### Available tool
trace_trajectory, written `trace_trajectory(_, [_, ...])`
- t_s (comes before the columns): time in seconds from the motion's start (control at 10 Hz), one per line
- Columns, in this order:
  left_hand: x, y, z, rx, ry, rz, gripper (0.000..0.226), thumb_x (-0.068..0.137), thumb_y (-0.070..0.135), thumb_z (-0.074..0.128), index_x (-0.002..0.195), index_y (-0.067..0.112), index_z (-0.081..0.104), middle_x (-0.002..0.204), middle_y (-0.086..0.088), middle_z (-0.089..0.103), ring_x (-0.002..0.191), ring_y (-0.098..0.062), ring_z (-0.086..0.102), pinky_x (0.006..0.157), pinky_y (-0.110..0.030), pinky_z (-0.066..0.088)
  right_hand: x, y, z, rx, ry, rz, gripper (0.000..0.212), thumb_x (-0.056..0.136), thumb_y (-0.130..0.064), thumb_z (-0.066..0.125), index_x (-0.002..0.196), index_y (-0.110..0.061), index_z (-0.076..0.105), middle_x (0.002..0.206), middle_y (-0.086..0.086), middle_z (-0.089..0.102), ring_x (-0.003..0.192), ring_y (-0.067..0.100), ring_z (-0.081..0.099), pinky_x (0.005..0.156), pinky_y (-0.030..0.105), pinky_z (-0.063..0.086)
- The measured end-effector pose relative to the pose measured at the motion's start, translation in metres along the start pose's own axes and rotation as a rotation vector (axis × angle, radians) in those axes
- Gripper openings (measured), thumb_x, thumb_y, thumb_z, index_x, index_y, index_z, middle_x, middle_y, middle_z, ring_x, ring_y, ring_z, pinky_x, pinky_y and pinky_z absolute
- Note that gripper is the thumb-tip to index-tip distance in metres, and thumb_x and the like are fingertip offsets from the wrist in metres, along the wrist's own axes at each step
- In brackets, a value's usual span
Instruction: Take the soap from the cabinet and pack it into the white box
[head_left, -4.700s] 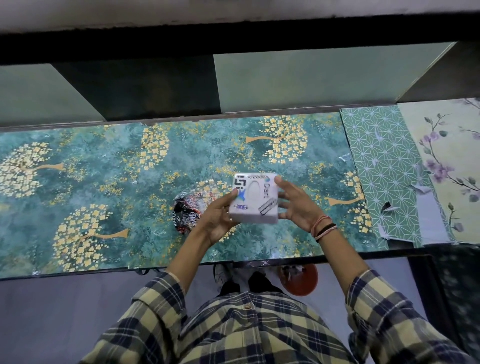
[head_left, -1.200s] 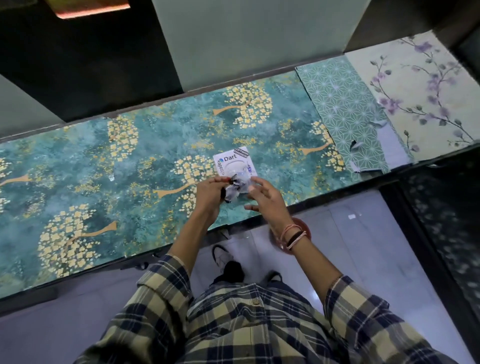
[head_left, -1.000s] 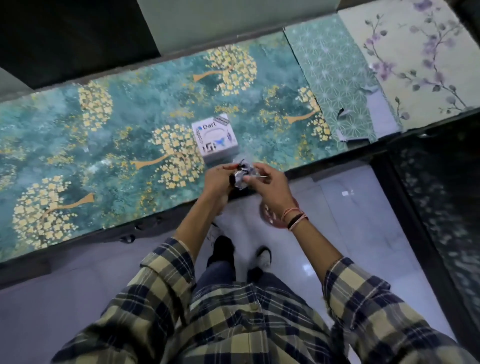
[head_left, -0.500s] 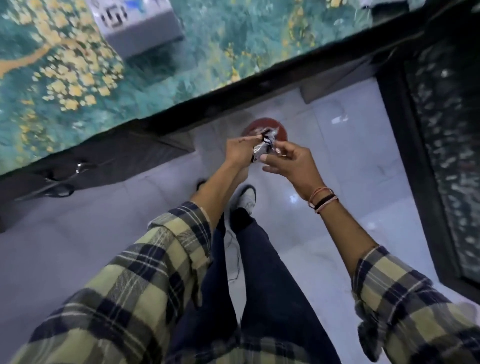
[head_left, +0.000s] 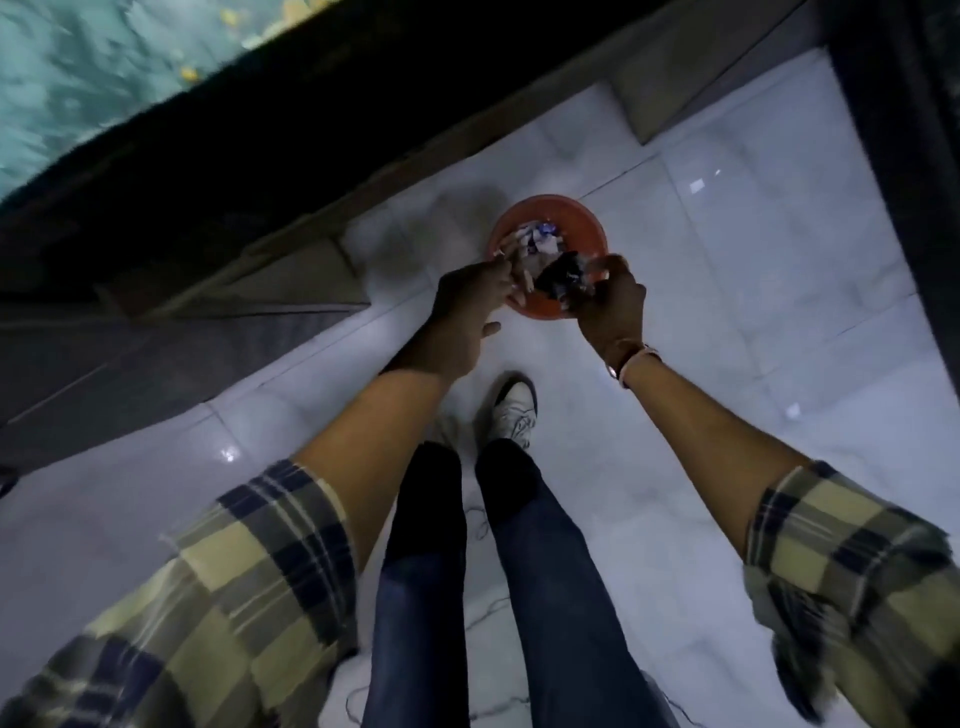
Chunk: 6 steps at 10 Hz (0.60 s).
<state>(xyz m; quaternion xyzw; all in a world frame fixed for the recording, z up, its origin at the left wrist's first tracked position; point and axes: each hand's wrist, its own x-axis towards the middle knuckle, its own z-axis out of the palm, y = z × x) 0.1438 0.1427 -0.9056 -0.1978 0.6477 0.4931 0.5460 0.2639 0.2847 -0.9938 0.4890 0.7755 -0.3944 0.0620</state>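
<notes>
The right hand (head_left: 610, 306) is closed around a crumpled dark wrapper (head_left: 560, 274), thumb and fingertips pinching it from above; the wrapper looks like creased foil or plastic, black with pale glints, though motion blur hides any print. The left hand (head_left: 467, 317) is loosely open beside it, fingers extended toward the far right and holding nothing; whether its fingertips touch the wrapper cannot be told. Both hands hang over a round orange-red bowl (head_left: 582, 215) that sits on the floor (head_left: 753, 249). The bowl has a smooth, plastic-looking rim, and inside it lie several crumpled white and blue scraps (head_left: 537, 239), soft-edged and blurred.

The floor is glossy pale tile with thin grout lines and small bright reflections. A thin bracelet (head_left: 631, 358) circles the right wrist. Both forearms are bare, with rolled plaid sleeves (head_left: 260, 561) in yellow, navy and grey, of a woven, flannel-like cloth. Below are dark blue trousers (head_left: 545, 571) and one pale sneaker (head_left: 514, 410).

At the far left, only a strip of the desk (head_left: 78, 73) shows, covered in a teal patterned sheet with a few yellow flecks, above a dark front edge. The soap and the white box are out of sight in this view.
</notes>
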Motion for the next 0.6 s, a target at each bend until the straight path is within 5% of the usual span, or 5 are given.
trace_trajectory(0.1, [0.021,-0.001,-0.009,-0.017,-0.003,0.033,0.041,0.102,0.04,0.054,0.134,0.016,0.063,0.113,0.004,0.07,0.115,-0.016,0.063,0.082,-0.032,0.05,0.041,0.008,0.03,-0.045,0.033,0.114,0.039,0.092,-0.015,0.065,0.128,-0.004,0.055,0.121,0.019,0.07,0.108,0.038,0.064,0.083,0.032,0.042])
trace_trajectory(0.2, [0.035,-0.002,-0.015,-0.035,-0.03,0.058,0.043,0.101,0.038,0.056,0.137,0.013,0.06,0.121,0.0,0.068,0.114,-0.015,0.064,0.079,-0.029,0.052,0.066,0.01,0.056,-0.077,-0.141,0.119,0.035,0.101,-0.014,0.056,0.134,-0.003,0.057,0.131,0.017,0.064,0.122,0.034,0.058,0.091,0.028,0.041])
trace_trajectory(0.3, [0.04,-0.005,-0.02,-0.077,-0.046,0.067,0.044,0.101,0.034,0.057,0.139,0.013,0.059,0.122,0.0,0.068,0.114,-0.014,0.064,0.085,-0.032,0.052,0.064,0.018,0.066,-0.163,-0.419,0.179,0.044,0.1,-0.02,0.061,0.141,-0.004,0.055,0.126,0.006,0.059,0.114,0.025,0.056,0.091,0.027,0.044])
trace_trajectory(0.4, [0.033,-0.005,-0.026,-0.084,-0.04,0.058,0.045,0.103,0.034,0.054,0.142,0.012,0.057,0.122,-0.001,0.068,0.107,-0.011,0.064,0.087,-0.032,0.053,0.051,0.019,0.06,-0.267,-0.32,0.144,0.035,0.099,-0.014,0.056,0.128,0.001,0.066,0.129,0.021,0.067,0.12,0.04,0.061,0.101,0.039,0.051])
trace_trajectory(0.6, [-0.011,0.011,-0.025,-0.083,-0.032,0.081,0.045,0.104,0.035,0.052,0.142,0.011,0.056,0.13,-0.005,0.066,0.113,-0.016,0.063,0.087,-0.032,0.053,0.01,-0.002,0.017,-0.322,-0.256,0.133,0.022,0.093,-0.009,0.052,0.092,-0.005,0.074,0.111,0.024,0.075,0.107,0.046,0.067,0.098,0.037,0.051])
